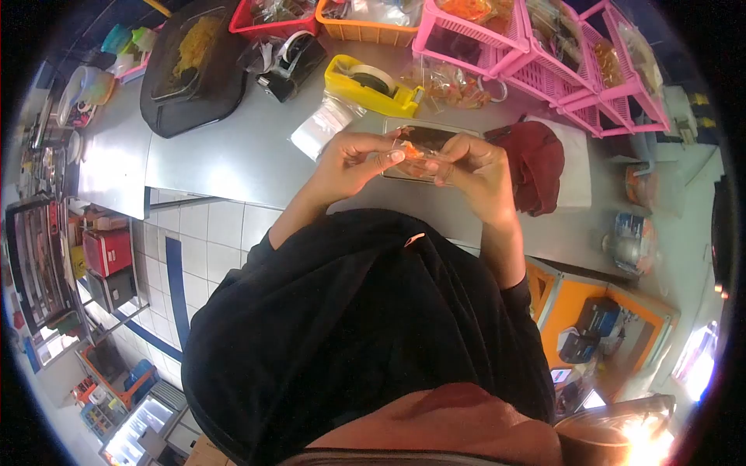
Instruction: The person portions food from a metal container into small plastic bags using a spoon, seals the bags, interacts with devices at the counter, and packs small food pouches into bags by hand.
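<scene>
Between both hands is a small clear plastic packet [412, 150] with orange-red contents, held above a tray [398, 124] on the metal table. My left hand [365, 161] pinches the packet's left side between thumb and fingers. On its right side, my right hand [470, 165] grips it with the fingertips. Left of the tray lies a stack of clear plastic bags [322, 124]. Behind it stands a yellow tape dispenser [371, 85]. A dark red cloth [532, 165] rests just right of my right hand.
Pink baskets [536, 66] stand at the back right, with red [276, 26] and orange [369, 29] baskets to their left. A black tray [186, 109] of yellow food and a black tape dispenser [291, 70] are on the left. Filled plastic bags [454, 87] lie behind the tray.
</scene>
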### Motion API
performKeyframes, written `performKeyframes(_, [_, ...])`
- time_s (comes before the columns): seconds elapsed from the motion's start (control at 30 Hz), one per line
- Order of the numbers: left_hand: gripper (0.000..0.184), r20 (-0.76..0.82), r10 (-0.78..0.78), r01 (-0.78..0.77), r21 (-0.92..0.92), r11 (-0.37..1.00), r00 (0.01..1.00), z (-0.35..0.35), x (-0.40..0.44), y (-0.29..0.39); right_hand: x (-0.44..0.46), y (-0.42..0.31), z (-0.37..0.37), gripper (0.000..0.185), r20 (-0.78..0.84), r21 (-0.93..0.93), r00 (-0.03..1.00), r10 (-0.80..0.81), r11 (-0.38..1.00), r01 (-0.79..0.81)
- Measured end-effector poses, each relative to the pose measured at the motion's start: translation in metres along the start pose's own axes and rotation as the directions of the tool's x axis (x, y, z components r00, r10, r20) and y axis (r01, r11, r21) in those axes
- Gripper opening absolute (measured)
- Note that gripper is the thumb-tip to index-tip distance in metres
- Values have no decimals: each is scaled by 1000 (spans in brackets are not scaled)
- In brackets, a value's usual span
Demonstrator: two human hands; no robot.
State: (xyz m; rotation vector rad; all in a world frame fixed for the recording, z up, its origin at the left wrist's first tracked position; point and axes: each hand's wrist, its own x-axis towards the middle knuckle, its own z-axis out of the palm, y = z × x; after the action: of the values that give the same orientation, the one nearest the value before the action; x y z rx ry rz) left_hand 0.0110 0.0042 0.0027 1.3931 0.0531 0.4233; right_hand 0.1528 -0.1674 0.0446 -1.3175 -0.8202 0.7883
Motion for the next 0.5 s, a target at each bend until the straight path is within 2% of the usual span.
performKeyframes(0.07, [20, 13, 12, -16, 311, 950, 1000, -11, 2, -4, 10, -7, -6, 7, 28, -7, 999, 37, 999, -37])
performKeyframes(0.1, [20, 7, 13, -15, 315, 949, 1000, -17, 4, -6, 17, -12, -12, 7, -56, -103, 995, 85, 990, -91])
performKeyframes(0.13, [21, -131, 38, 16, 387, 922, 991, -23, 8, -8, 24, -16, -20, 7, -145, -194, 982, 123, 969, -150])
performKeyframes(0.17, [22, -262, 75, 54, 451, 891, 962, -31, 13, -12, 32, -16, -30, 8, -221, -134, 974, 57, 987, -88])
performKeyframes(0.2, [46, -379, 20, 208, 549, 810, 925, -50, 14, -26, 39, -17, -47, 10, -286, -193, 958, -16, 980, -41])
performKeyframes(0.23, [46, -378, 25, 203, 550, 810, 926, -69, 13, -44, 43, -19, -59, 13, -347, -256, 933, -94, 967, 2])
performKeyframes(0.27, [61, -410, 38, 313, 750, 583, 911, -88, 12, -64, 44, -29, -56, 13, -348, -259, 932, -101, 966, 8])
performKeyframes(0.3, [77, -438, 59, 402, 866, 298, 897, -100, 7, -83, 45, -45, -51, 17, -434, -240, 885, -168, 968, 66])
performKeyframes(0.33, [96, -479, 50, 469, 873, 131, 877, -102, 2, -94, 43, -57, -48, 21, -517, -227, 825, -229, 966, 126])
performKeyframes(0.43, [90, -505, 39, 503, 862, 58, 862, -105, -6, -113, 31, -70, -47, 27, -535, -259, 784, -313, 945, 201])
performKeyframes(0.5, [88, -513, -6, 512, 856, 74, 858, -109, -6, -116, 24, -71, -43, 26, -566, -261, 765, -309, 947, 189])
